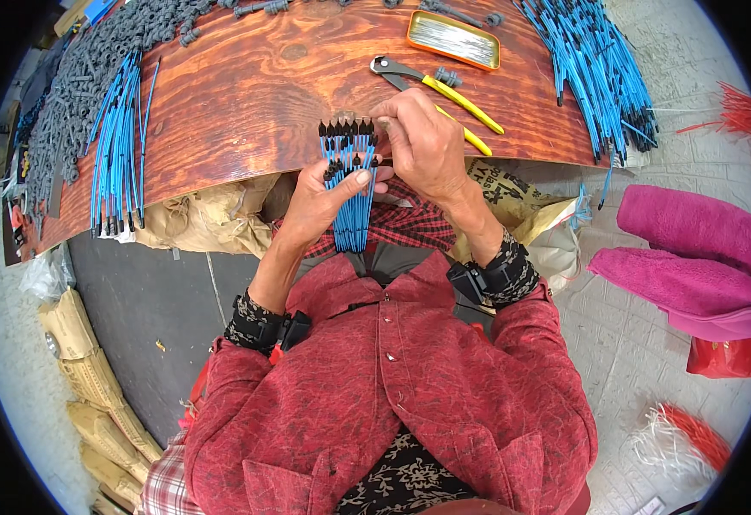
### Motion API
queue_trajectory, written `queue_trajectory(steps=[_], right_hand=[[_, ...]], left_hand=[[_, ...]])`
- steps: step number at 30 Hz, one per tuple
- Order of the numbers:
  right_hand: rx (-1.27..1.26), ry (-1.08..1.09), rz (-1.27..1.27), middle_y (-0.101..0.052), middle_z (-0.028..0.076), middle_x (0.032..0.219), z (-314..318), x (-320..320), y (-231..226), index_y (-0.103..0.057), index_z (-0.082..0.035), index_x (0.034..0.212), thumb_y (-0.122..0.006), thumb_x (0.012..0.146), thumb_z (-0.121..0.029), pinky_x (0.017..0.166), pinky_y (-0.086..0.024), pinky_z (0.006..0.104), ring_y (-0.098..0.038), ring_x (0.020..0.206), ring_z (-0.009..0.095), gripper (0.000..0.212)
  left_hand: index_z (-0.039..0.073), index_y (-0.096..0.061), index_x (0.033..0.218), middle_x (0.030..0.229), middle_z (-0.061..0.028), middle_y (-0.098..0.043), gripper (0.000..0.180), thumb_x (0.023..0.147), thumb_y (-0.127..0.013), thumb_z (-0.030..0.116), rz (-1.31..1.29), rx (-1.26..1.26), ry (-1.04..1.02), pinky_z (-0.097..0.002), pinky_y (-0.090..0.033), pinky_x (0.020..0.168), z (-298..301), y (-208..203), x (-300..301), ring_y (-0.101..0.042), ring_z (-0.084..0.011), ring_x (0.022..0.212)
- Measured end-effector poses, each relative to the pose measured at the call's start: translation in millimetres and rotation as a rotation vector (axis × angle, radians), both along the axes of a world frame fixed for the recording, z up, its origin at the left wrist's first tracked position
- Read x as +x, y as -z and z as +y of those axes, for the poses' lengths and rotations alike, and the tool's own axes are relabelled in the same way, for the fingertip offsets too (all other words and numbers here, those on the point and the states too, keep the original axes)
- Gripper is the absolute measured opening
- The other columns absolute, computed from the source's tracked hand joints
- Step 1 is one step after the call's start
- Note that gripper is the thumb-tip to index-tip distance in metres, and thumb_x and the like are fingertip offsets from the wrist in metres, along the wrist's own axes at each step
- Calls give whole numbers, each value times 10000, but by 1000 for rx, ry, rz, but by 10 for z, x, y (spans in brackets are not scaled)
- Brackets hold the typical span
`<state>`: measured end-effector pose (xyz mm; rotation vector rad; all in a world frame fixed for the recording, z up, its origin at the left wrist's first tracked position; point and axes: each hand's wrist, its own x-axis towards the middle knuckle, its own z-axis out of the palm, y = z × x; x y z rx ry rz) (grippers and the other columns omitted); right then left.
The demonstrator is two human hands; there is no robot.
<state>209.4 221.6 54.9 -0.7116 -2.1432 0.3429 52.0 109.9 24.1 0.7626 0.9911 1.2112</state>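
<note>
A fanned bundle of thin blue rods with black tips [354,219] is gripped in my left hand [319,196], in front of the table's near edge. The thumb lies across the rods, and the black tips point away from me. My right hand [424,144] is closed in a pinch beside the right side of those tips. Whatever its fingers hold, if anything, is too small to make out. Just beyond the right hand lie end-cutting pliers with yellow handles [470,105], jaws pointing left, partly hidden by the hand.
On the wooden table [247,94] lie a tray of thin metal pins [452,41], a small grey part [448,77], a heap of grey parts [58,129] and two blue rod piles [120,154], [598,77]. Paper sacks [212,215] sit below. Pink towels [693,249] are at right.
</note>
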Motion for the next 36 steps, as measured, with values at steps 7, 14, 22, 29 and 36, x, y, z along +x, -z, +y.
queue_trajectory(steps=[7, 14, 22, 29, 36], right_hand=[[-237, -146, 87, -619, 114, 866, 113, 33, 59, -643, -36, 929, -615, 847, -8, 660, -520, 388, -650, 782, 311, 91], [-298, -148, 117, -628, 119, 880, 93, 41, 61, -647, -22, 939, -600, 875, -7, 685, -522, 383, -654, 794, 304, 81], [-378, -201, 147, -634, 119, 893, 105, 53, 47, -648, -15, 944, -601, 905, -26, 671, -525, 366, -663, 787, 283, 63], [-307, -142, 114, -631, 97, 853, 17, -3, -37, -650, -24, 933, -605, 906, -33, 653, -525, 370, -664, 757, 260, 53], [-503, -236, 166, -631, 96, 860, 132, -9, 70, -651, -10, 935, -608, 910, -50, 651, -527, 349, -658, 743, 231, 64]], left_hand=[[-11, -610, 1248, 1126, -189, -715, 297, 989, -637, 133, -56, 0, 12, -352, -596, 865, 6, -10, 4, -718, -229, 987], [-11, -609, 1254, 1127, -195, -715, 309, 989, -640, 143, -54, 2, 10, -356, -596, 866, 7, 11, -1, -718, -230, 984], [-4, -611, 1260, 1127, -188, -717, 316, 986, -643, 149, -49, 8, 15, -353, -597, 857, 4, 29, -9, -720, -228, 981], [-12, -607, 1266, 1131, -189, -715, 322, 988, -640, 148, -44, 14, 26, -356, -597, 861, 2, 19, -15, -720, -227, 986], [-25, -590, 1280, 1131, -194, -710, 344, 986, -644, 146, -67, -9, 47, -366, -595, 883, -2, -21, -34, -716, -250, 1011]])
